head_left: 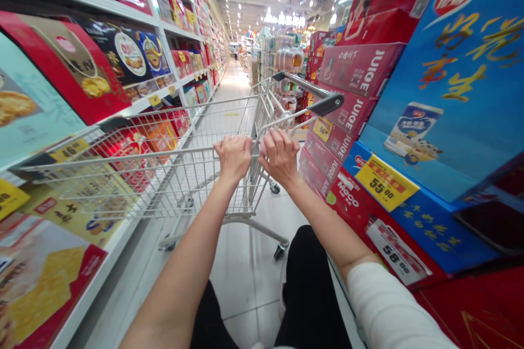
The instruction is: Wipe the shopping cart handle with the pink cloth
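A wire shopping cart (180, 174) stands sideways across the aisle in front of me, its basket reaching left to the shelves. My left hand (234, 157) is wrapped round the top rim of its near side. Just to the right, my right hand (280, 154) grips the frame near the basket's rear corner, with the fingers curled over. The cart's dark-ended push handle (323, 99) sticks out to the right, above and beyond my right hand, and neither hand is on it. Several boxes show through the wire of the basket; they appear to sit on the shelf behind.
Shelves of boxed gift foods (77, 65) line the left side. Close on the right rise stacked pink drink cartons (347, 101) and a large blue carton (454, 82), with a yellow price tag (387, 182). A tiled aisle floor (237, 272) runs on ahead.
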Available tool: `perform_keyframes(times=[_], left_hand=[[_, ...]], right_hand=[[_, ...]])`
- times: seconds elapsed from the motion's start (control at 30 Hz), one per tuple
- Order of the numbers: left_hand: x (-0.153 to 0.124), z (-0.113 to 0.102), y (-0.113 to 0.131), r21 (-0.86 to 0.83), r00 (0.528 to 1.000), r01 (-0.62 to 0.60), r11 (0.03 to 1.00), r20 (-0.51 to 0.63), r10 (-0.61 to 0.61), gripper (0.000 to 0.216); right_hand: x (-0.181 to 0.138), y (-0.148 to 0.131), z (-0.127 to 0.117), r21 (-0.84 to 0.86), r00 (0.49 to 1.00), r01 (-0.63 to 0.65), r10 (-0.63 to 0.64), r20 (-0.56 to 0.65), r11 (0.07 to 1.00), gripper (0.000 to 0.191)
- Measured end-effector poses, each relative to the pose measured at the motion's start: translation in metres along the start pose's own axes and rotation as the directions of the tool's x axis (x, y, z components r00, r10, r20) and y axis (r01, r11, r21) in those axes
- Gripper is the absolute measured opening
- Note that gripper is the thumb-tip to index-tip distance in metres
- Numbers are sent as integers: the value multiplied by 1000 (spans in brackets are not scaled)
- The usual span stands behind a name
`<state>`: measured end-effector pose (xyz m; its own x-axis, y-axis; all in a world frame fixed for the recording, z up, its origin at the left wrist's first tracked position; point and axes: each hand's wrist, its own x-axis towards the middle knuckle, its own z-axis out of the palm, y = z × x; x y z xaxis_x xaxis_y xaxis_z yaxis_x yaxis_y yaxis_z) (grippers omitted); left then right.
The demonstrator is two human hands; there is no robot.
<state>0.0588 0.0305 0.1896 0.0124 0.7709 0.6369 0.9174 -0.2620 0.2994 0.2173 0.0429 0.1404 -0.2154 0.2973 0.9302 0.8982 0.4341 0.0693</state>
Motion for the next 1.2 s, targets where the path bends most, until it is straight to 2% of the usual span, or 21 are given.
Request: perform_keyframes(times=[0.13, 0.2, 0.33, 0.47, 0.57, 0.77, 0.93, 1.07, 1.2], left_hand=[[1, 0, 1, 33, 999, -3, 999, 37, 2, 38], [1, -1, 3, 45, 999, 3, 999, 50, -6, 37], [1, 0, 5, 52, 999, 11, 999, 44, -13, 37], [0, -1, 6, 58, 999, 14, 998, 45, -16, 37], [-1, -3, 7, 56, 998, 16, 998, 53, -19, 38], [3, -4, 7, 58, 998, 15, 998, 66, -19, 39], [5, -4, 8, 55, 997, 27, 998, 77, -31, 38], [4, -3, 10, 64, 995, 27, 998, 95, -33, 38], [2, -5, 5, 10, 991, -48, 999, 122, 47, 37]], right_hand=[[-10, -8, 13, -148, 998, 46, -50, -26, 988, 46], [-11, -7, 11, -168, 999, 2, -9, -38, 986, 46], [-1, -7, 0, -134, 979, -201, 195, -56, 970, 42], [8, -12, -8, -38, 972, -230, 227, -58, 973, 42], [11, -16, -12, 7, 973, -230, 230, -1, 973, 41], [21, -9, -24, -89, 984, -48, 62, 168, 995, 32], [35, 11, -22, -91, 981, 112, -96, 170, 990, 30], [46, 34, -20, -33, 951, 260, -250, 181, 965, 27], [51, 53, -19, 22, 919, 357, -355, 174, 934, 27]])
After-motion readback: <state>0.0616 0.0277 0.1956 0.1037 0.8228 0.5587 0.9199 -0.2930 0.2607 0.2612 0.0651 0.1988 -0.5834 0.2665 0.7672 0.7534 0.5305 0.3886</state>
